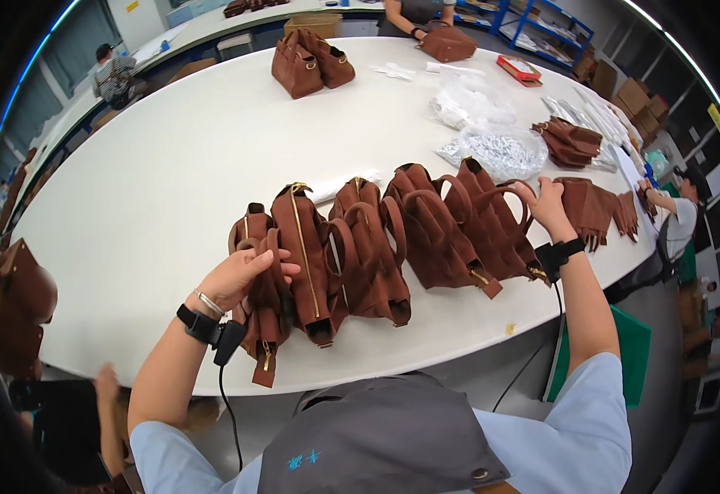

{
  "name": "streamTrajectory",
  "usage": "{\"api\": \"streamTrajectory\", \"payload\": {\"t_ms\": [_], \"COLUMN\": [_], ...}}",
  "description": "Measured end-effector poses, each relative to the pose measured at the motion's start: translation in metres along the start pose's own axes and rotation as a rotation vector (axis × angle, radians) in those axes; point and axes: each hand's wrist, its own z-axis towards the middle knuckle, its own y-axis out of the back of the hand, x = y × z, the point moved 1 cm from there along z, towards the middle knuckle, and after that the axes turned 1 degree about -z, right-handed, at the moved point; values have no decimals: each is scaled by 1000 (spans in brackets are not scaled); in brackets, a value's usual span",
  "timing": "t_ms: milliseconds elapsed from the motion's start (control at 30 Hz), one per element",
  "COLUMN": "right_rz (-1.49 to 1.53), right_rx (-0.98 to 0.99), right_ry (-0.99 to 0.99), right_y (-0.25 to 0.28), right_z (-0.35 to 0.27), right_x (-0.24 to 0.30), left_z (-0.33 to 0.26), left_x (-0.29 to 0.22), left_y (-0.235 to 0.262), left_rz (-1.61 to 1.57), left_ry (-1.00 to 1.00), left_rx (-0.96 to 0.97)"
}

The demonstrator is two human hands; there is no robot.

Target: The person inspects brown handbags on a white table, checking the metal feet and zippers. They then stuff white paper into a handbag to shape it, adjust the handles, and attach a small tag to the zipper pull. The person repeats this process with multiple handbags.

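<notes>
Brown handbags [376, 247] between both hands; plastic bags [492, 148] behind.

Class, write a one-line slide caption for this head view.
Left hand and right hand bracket a row of brown fabric handbags on a white oval table.

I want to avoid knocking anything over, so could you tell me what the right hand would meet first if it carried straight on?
The right hand points up-table; likely the clear bag of small silvery parts, though depth is unclear.

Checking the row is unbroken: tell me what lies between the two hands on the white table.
In the head view, brown fabric handbags with gold zippers stand side by side between the left hand and right hand.
</notes>
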Motion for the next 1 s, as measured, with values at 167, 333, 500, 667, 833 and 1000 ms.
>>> {"api": "streamTrajectory", "payload": {"t_ms": [167,333,500,667,833,1000], "right_rz": [1014,1329,666,969,1051,1175], "right_rx": [1061,1579,1296,1372,1313,1175], "right_ry": [-135,-269,182,12,-23,17], "right_y": [8,-55,-37,-28,4,35], "right_z": [9,5,-25,-45,-37,13], "right_x": [46,65,151,178,206,263], "left_z": [20,66,80,99,108,125], "left_x": [1,-7,-19,-22,-50,-115], "left_y": [-18,-59,-72,-93,-93,-57], "left_rz": [-118,-179,-54,-108,-86,48], "left_ry": [-38,41,114,60,-73,-242], "left_rx": [7,100,194,210,131,48]}}
